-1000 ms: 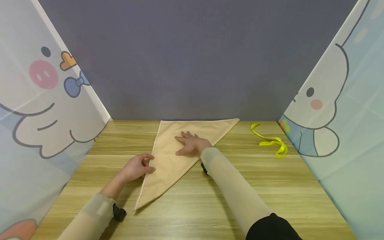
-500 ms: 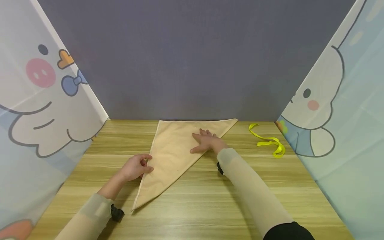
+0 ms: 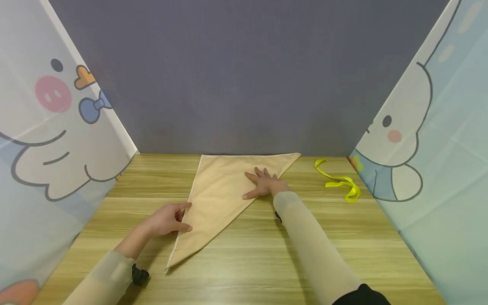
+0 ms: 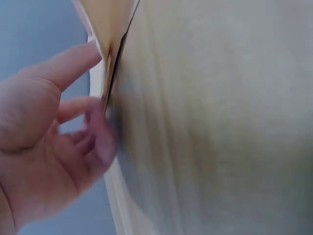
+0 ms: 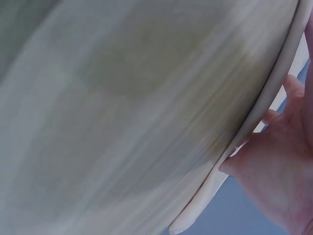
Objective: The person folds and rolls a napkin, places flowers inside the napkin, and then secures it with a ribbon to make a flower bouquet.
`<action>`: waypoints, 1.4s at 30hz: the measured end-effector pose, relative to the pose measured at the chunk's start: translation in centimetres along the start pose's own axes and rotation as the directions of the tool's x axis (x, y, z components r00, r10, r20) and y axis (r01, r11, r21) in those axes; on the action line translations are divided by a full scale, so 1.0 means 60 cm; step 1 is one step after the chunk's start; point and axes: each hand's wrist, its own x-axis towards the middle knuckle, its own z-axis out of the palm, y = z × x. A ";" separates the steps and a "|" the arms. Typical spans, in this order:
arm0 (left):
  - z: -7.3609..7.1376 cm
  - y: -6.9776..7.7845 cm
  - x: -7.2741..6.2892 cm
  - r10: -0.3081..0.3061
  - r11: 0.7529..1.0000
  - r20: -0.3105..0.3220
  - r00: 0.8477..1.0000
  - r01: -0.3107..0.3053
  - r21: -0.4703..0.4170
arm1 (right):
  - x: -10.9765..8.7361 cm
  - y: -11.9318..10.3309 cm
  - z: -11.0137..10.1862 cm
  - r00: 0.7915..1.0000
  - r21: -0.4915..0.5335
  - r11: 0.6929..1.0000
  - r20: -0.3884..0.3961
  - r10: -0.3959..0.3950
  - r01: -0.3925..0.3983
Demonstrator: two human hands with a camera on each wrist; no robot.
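A peach-coloured cloth [image 3: 213,190] with a pale hem lies folded in a triangle, its long fold running from near left to far right. At its left edge is my left hand [image 3: 167,219], thumb and index finger spread apart with their tips on the hem. In the left wrist view the other fingers of the left hand [image 4: 54,132] bend loosely beside the cloth edge [image 4: 110,29]. My right hand [image 3: 264,184] rests on the cloth near the long fold, fingers spread. The right wrist view shows the right hand [image 5: 279,161] over the folded edge [image 5: 244,129].
A yellow ribbon [image 3: 339,180] lies loosely curled on the wood-grain table [image 3: 259,262], right of the cloth. A grey panel [image 3: 244,76] stands along the back edge. Cartoon-printed sheets [image 3: 34,169] close in the left and right sides.
My right hand has slid rightward across the cloth toward the long fold. My left hand has shifted a little nearer along the left hem. The cloth keeps its triangle shape.
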 end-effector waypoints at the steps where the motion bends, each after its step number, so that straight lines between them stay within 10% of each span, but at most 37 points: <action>1: 0.001 0.001 -0.003 0.043 0.997 -0.015 0.999 -0.042 0.068 | 0.000 0.000 0.000 1.000 0.001 1.000 0.000 0.000 0.000; 7: 0.002 0.011 -0.015 0.239 0.939 0.069 0.969 -0.248 0.237 | 0.002 0.004 0.000 1.000 -0.008 1.000 -0.003 0.004 -0.004; 24: 0.008 0.004 -0.047 0.194 0.936 0.312 0.930 -0.270 0.225 | 0.002 0.005 0.001 1.000 0.004 1.000 -0.004 -0.002 0.002; 34: 0.004 0.026 -0.038 0.198 0.912 0.280 0.939 -0.282 0.300 | -0.003 0.005 -0.001 1.000 0.004 1.000 -0.003 0.000 0.000; 42: 0.017 0.027 0.030 0.195 0.919 0.126 0.973 -0.226 0.324 | 0.007 0.009 0.001 0.999 0.050 0.999 0.032 0.002 -0.004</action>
